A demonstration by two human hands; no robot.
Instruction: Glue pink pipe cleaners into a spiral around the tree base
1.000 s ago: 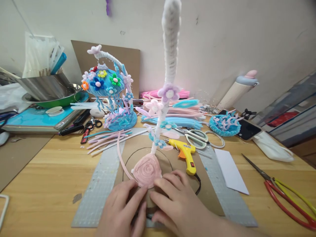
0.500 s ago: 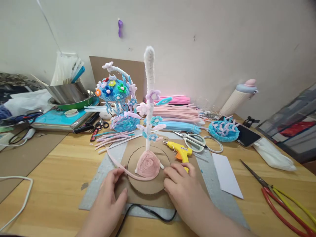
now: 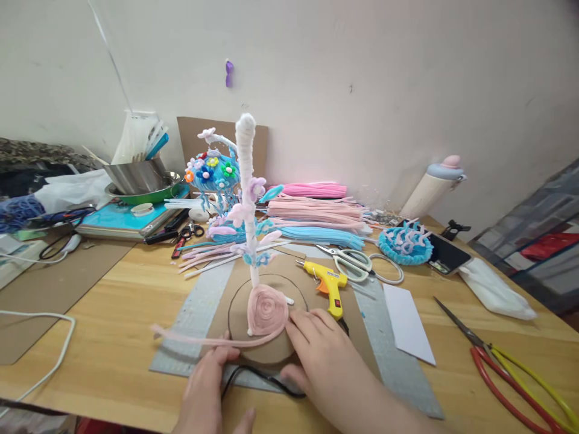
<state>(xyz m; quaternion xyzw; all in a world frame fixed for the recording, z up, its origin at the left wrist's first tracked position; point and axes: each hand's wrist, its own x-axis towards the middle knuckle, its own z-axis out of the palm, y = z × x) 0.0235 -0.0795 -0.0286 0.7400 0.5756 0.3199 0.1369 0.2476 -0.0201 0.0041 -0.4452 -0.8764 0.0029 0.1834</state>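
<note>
A round cardboard disc (image 3: 262,352) lies before me, with a flat spiral of pink pipe cleaner (image 3: 268,310) on it. From the spiral a loose pink tail (image 3: 190,339) runs out to the left. Behind it rises a white fuzzy stem (image 3: 245,157), now leaning slightly left, with pipe-cleaner flowers and leaves. My left hand (image 3: 205,386) touches the disc's near-left edge, just below the tail, its thumb apart. My right hand (image 3: 328,358) rests on the disc's right side with fingers stretched out, fingertips at the spiral's edge. A yellow glue gun (image 3: 332,283) lies beyond it.
Scissors (image 3: 353,262) and red-and-yellow-handled shears (image 3: 484,349) lie to the right, near a white card (image 3: 409,322). Bundles of pipe cleaners (image 3: 316,211) stand behind, beside a blue flowered jellyfish-like piece (image 3: 212,172). A black cable (image 3: 260,375) crosses the mat's near edge.
The stem has tilted left, and the pink tail has swung down toward me. My right hand has slid farther onto the disc, its fingers reaching the spiral. My left hand has shifted nearer the front.
</note>
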